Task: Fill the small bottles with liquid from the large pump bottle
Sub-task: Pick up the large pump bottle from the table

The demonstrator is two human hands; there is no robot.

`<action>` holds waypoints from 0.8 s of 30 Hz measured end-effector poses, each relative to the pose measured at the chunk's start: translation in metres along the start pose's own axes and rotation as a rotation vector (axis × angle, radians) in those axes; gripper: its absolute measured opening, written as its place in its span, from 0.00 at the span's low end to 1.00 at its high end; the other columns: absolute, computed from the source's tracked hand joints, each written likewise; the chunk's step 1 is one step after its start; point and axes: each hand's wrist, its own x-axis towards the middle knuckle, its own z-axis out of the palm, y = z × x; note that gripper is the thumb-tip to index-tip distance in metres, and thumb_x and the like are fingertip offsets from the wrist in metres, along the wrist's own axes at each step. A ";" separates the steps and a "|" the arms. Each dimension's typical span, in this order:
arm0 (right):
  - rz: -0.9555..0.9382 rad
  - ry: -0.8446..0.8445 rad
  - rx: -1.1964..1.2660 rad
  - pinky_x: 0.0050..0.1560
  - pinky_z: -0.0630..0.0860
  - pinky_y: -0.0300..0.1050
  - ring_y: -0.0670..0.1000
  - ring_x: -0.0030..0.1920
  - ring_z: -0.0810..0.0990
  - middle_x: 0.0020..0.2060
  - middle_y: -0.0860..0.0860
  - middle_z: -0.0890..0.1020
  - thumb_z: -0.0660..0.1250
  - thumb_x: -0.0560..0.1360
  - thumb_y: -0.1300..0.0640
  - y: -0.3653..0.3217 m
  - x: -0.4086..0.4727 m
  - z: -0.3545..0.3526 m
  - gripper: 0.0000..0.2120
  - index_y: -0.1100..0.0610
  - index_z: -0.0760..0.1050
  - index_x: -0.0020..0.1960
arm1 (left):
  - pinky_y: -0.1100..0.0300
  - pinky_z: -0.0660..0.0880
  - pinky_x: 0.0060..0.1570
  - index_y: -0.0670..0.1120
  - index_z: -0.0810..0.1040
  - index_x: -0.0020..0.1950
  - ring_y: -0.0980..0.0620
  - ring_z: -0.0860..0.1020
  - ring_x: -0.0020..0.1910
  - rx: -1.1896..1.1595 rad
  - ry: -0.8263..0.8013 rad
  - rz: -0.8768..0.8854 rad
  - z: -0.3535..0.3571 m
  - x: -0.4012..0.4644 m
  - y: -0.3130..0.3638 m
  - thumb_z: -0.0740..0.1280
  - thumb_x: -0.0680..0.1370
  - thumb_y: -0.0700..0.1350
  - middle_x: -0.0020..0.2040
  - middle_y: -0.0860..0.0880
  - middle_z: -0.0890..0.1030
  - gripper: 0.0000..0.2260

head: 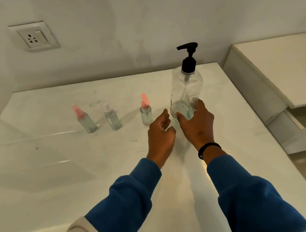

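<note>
A tall clear pump bottle (186, 88) with a black pump head stands upright on the white counter (59, 162), holding a little liquid at its base. My right hand (196, 124) grips its lower part. My left hand (160, 132) hovers just left of the bottle's base, fingers loosely curled and holding nothing. Three small clear bottles stand in a row to the left: one with a pink cap (85, 119), one with a clear cap (112, 118), and one with its pink flip cap open (145, 112). Each small bottle holds pale liquid.
A wall socket (33, 36) sits on the white wall behind the counter. A raised white ledge (284, 69) borders the counter on the right, with a gap below it. The counter's left edge drops off near the wall.
</note>
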 end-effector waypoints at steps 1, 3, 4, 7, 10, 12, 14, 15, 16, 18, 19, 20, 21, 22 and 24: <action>0.007 0.001 0.001 0.63 0.76 0.47 0.54 0.62 0.77 0.62 0.51 0.79 0.75 0.74 0.51 0.000 -0.001 0.000 0.27 0.55 0.69 0.68 | 0.53 0.72 0.70 0.48 0.67 0.78 0.50 0.75 0.71 -0.003 0.026 -0.007 -0.002 -0.002 -0.002 0.65 0.81 0.33 0.74 0.48 0.75 0.27; 0.021 0.003 0.010 0.61 0.77 0.46 0.52 0.59 0.77 0.60 0.50 0.79 0.75 0.73 0.50 -0.001 -0.001 -0.001 0.27 0.55 0.70 0.67 | 0.54 0.74 0.69 0.47 0.71 0.76 0.51 0.78 0.67 -0.010 0.082 -0.014 -0.010 -0.007 -0.005 0.67 0.80 0.34 0.69 0.48 0.79 0.24; 0.031 0.002 0.020 0.59 0.77 0.44 0.51 0.57 0.77 0.59 0.49 0.79 0.75 0.73 0.50 -0.001 -0.002 -0.001 0.26 0.55 0.70 0.67 | 0.54 0.75 0.68 0.46 0.73 0.74 0.52 0.80 0.64 -0.021 0.109 -0.018 -0.015 -0.010 -0.007 0.68 0.80 0.35 0.67 0.48 0.81 0.23; 0.069 -0.025 0.034 0.51 0.73 0.38 0.49 0.53 0.77 0.54 0.48 0.79 0.76 0.73 0.53 0.003 -0.001 -0.005 0.24 0.56 0.72 0.65 | 0.54 0.77 0.66 0.47 0.78 0.70 0.57 0.82 0.59 -0.052 0.162 -0.036 -0.040 -0.023 -0.014 0.70 0.79 0.38 0.59 0.52 0.85 0.19; 0.155 0.021 0.056 0.52 0.74 0.38 0.52 0.57 0.79 0.58 0.52 0.79 0.76 0.71 0.57 0.007 -0.008 -0.003 0.25 0.59 0.73 0.65 | 0.52 0.77 0.66 0.47 0.80 0.67 0.57 0.82 0.58 -0.063 0.229 -0.052 -0.067 -0.032 -0.022 0.71 0.79 0.38 0.57 0.53 0.85 0.17; 0.216 0.123 0.106 0.50 0.72 0.32 0.50 0.55 0.78 0.59 0.54 0.79 0.75 0.72 0.58 0.004 -0.023 0.004 0.22 0.59 0.74 0.64 | 0.52 0.76 0.67 0.48 0.80 0.68 0.56 0.81 0.60 -0.073 0.276 -0.065 -0.080 -0.032 -0.025 0.70 0.79 0.38 0.59 0.53 0.84 0.17; 0.227 0.171 0.146 0.43 0.67 0.25 0.49 0.51 0.79 0.55 0.53 0.81 0.72 0.74 0.60 -0.002 -0.042 0.013 0.14 0.59 0.77 0.59 | 0.51 0.74 0.69 0.48 0.78 0.69 0.55 0.80 0.63 -0.069 0.287 -0.069 -0.085 -0.030 -0.026 0.70 0.79 0.38 0.62 0.52 0.83 0.19; 0.219 0.142 0.165 0.44 0.68 0.26 0.51 0.52 0.80 0.53 0.53 0.82 0.70 0.75 0.61 -0.006 -0.051 0.018 0.11 0.58 0.78 0.58 | 0.51 0.73 0.70 0.48 0.76 0.71 0.55 0.78 0.65 -0.059 0.272 -0.070 -0.084 -0.029 -0.025 0.69 0.79 0.38 0.66 0.52 0.81 0.21; 0.205 0.075 0.175 0.48 0.70 0.30 0.51 0.54 0.81 0.54 0.52 0.83 0.67 0.76 0.63 -0.012 -0.058 0.024 0.12 0.58 0.79 0.59 | 0.51 0.72 0.71 0.48 0.73 0.74 0.54 0.76 0.68 -0.042 0.243 -0.073 -0.083 -0.028 -0.025 0.69 0.80 0.38 0.69 0.51 0.78 0.23; 0.162 -0.082 0.175 0.56 0.70 0.34 0.50 0.61 0.79 0.60 0.51 0.81 0.64 0.78 0.64 -0.022 -0.065 0.034 0.18 0.57 0.77 0.66 | 0.55 0.68 0.73 0.49 0.66 0.79 0.53 0.71 0.74 0.027 0.167 -0.064 -0.077 -0.025 -0.024 0.66 0.81 0.36 0.76 0.51 0.71 0.27; 0.142 -0.144 0.163 0.59 0.68 0.34 0.49 0.64 0.77 0.64 0.50 0.79 0.62 0.79 0.64 -0.026 -0.065 0.040 0.20 0.56 0.73 0.70 | 0.58 0.66 0.73 0.50 0.64 0.80 0.52 0.69 0.76 0.061 0.137 -0.056 -0.075 -0.023 -0.022 0.65 0.81 0.36 0.78 0.51 0.69 0.28; 0.128 -0.188 0.159 0.62 0.67 0.35 0.49 0.67 0.75 0.67 0.49 0.77 0.61 0.80 0.63 -0.031 -0.063 0.044 0.22 0.56 0.71 0.73 | 0.61 0.65 0.71 0.50 0.62 0.81 0.51 0.67 0.76 0.081 0.111 -0.045 -0.072 -0.021 -0.021 0.64 0.81 0.35 0.79 0.51 0.67 0.29; 0.122 -0.213 0.163 0.66 0.66 0.37 0.49 0.69 0.73 0.69 0.49 0.75 0.60 0.80 0.62 -0.033 -0.060 0.049 0.23 0.55 0.69 0.74 | 0.63 0.64 0.69 0.50 0.61 0.81 0.51 0.66 0.77 0.087 0.090 -0.037 -0.071 -0.019 -0.020 0.63 0.82 0.35 0.79 0.51 0.66 0.29; 0.122 -0.226 0.169 0.70 0.67 0.41 0.50 0.70 0.72 0.70 0.50 0.75 0.60 0.80 0.62 -0.036 -0.057 0.053 0.23 0.56 0.68 0.75 | 0.64 0.64 0.68 0.50 0.60 0.81 0.51 0.66 0.77 0.093 0.065 -0.032 -0.070 -0.016 -0.019 0.63 0.82 0.35 0.79 0.51 0.66 0.29; 0.128 -0.240 0.189 0.72 0.70 0.50 0.51 0.68 0.74 0.68 0.51 0.76 0.60 0.80 0.61 -0.038 -0.050 0.060 0.21 0.56 0.71 0.72 | 0.63 0.66 0.68 0.50 0.61 0.81 0.51 0.69 0.75 0.107 0.042 -0.001 -0.069 -0.012 -0.017 0.62 0.82 0.36 0.78 0.51 0.69 0.27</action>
